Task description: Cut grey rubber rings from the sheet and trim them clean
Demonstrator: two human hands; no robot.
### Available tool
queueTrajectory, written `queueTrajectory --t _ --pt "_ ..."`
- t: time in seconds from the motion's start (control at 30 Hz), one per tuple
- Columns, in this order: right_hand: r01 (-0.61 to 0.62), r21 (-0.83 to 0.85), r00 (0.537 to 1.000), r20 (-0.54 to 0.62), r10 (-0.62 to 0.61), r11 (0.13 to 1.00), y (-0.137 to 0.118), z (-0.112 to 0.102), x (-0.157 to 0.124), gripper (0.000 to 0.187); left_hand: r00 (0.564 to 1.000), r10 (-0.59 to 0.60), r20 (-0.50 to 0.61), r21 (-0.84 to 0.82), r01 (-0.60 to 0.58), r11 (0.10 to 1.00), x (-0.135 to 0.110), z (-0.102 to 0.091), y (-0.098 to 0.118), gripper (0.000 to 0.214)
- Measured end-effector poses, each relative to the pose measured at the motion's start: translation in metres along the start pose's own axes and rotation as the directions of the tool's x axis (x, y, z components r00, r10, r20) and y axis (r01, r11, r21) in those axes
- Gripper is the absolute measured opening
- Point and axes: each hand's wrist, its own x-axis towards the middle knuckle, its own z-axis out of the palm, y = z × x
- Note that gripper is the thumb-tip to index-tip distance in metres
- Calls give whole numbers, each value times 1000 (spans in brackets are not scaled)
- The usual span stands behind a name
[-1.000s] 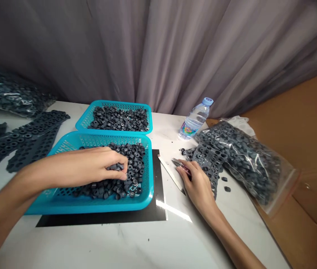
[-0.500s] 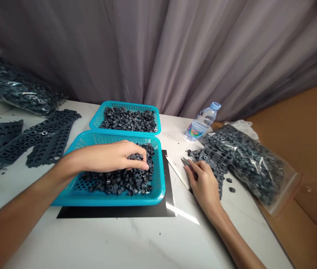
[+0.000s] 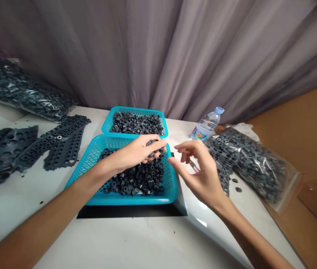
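My left hand (image 3: 140,151) is curled, palm partly upward, around several small black rubber bushings (image 3: 155,146). It hovers over the front blue basket (image 3: 174,186), where a heap of the same bushings (image 3: 136,177) lies. Just right of the basket is my right hand (image 3: 200,170), its thumb and index finger apart and pointing toward the left hand. Its other fingers curl around a slim shiny tool, seemingly tweezers (image 3: 194,166), mostly hidden by the hand. Beyond the right hand lies a perforated black rubber sheet (image 3: 222,164).
A second blue basket (image 3: 106,125) of bushings stands behind. Bulging clear bags lie at the right (image 3: 261,168) and far left (image 3: 29,91). Perforated rubber sheets (image 3: 63,147) cover the left side. A water bottle (image 3: 207,123) stands at the back; a dark mat (image 3: 136,212) lies under the front basket.
My left hand has risen from the heap, turned partly upward and now holds bushings. My right hand has left the table beside the rubber sheet and moved toward the left hand.
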Motion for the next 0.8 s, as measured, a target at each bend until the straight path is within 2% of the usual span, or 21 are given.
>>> queueTrajectory --t 0.07,0.13,0.23,0.33,0.53,0.8 --pt "-39 99 983 181 21 994 -15 1 22 29 998 18 -67 -32 -21 999 -1 3 0 33" --pt "-120 217 942 333 42 969 -20 2 41 30 991 48 -122 -52 -55 997 -2 4 0 31" --pt "-251 380 894 445 62 890 -16 3 60 30 987 73 -145 -101 -88 991 -3 2 0 32" --pt "-288 433 901 426 88 854 -9 5 65 31 991 64 -119 -157 -83 984 -4 -1 1 33" --pt "-198 359 937 342 69 912 3 7 52 25 998 27 -58 -213 -39 976 -5 -2 6 33" --pt "-144 365 937 350 8 920 8 9 37 16 999 19 -50 -128 -25 992 -10 -3 7 33"
